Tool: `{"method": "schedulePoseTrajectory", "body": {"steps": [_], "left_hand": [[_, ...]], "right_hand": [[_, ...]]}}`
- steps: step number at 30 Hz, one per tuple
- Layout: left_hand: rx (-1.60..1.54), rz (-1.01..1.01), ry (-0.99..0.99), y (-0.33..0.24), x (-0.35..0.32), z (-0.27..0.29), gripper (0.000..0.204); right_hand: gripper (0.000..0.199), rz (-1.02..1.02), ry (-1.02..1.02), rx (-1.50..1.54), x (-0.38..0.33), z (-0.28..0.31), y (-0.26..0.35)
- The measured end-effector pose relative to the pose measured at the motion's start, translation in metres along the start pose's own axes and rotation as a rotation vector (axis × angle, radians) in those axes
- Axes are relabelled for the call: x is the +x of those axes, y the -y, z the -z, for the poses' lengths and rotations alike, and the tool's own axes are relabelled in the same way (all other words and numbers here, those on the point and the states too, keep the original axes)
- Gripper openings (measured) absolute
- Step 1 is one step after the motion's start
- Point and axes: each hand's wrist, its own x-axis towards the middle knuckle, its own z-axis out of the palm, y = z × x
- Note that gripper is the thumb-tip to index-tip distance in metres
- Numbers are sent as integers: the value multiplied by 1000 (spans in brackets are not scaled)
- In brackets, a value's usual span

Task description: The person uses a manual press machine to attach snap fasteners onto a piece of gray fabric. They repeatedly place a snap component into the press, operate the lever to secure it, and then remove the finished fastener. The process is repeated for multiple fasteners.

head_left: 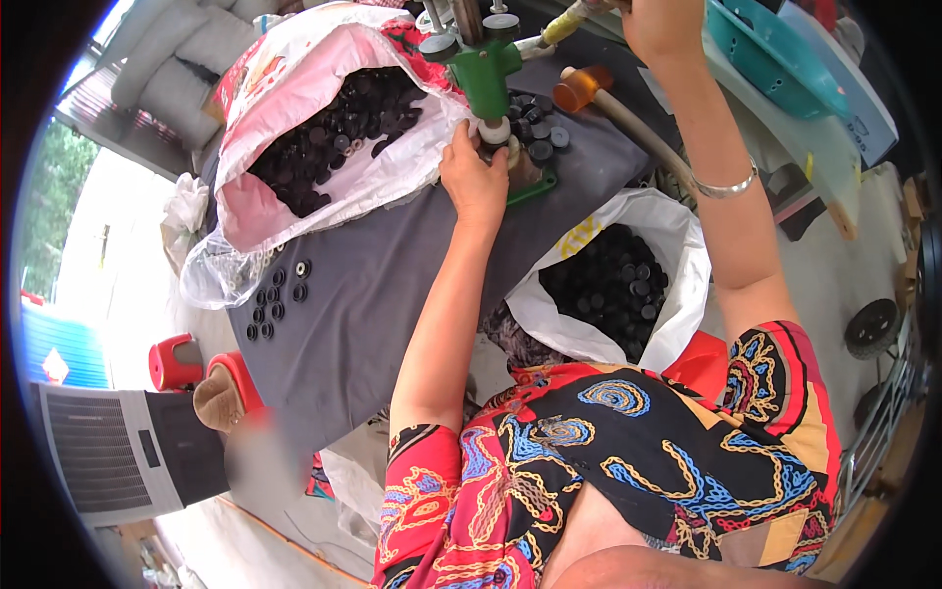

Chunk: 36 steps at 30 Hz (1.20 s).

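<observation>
Left hand [473, 182] pinches a small cap [496, 131] under the green press [484, 69]; right hand [659, 27], at 1 o'clock, is wrapped round the lever. I'd seat the cap square and clear fingers before pulling.

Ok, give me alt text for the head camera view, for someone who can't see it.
A person's left hand holds a small part under a green hand press while the right hand grips its lever overhead. Two white sacks of black caps sit on and beside the grey table.
</observation>
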Motion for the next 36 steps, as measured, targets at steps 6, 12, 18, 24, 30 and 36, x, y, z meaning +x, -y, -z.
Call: {"method": "schedulePoseTrajectory", "body": {"steps": [6,12,18,24,30,36], "left_hand": [[-34,42,21,1,1,2,67],[-16,-44,23,10,-12,18,71],[201,-205,-138,35,-32,113,40],[930,126,-88,127,-52,226,28],[1137,71,96,160,-60,231,33],[864,-209,216,116,-97,225,29]], "right_hand": [[31,129,83,30,-56,11,1],[19,366,62,11,-163,25,-49],[17,285,122,-32,-152,35,-37],[25,129,135,-33,-107,23,-7],[28,50,147,-69,-63,22,6],[25,194,161,-286,-50,3,-12]]}}
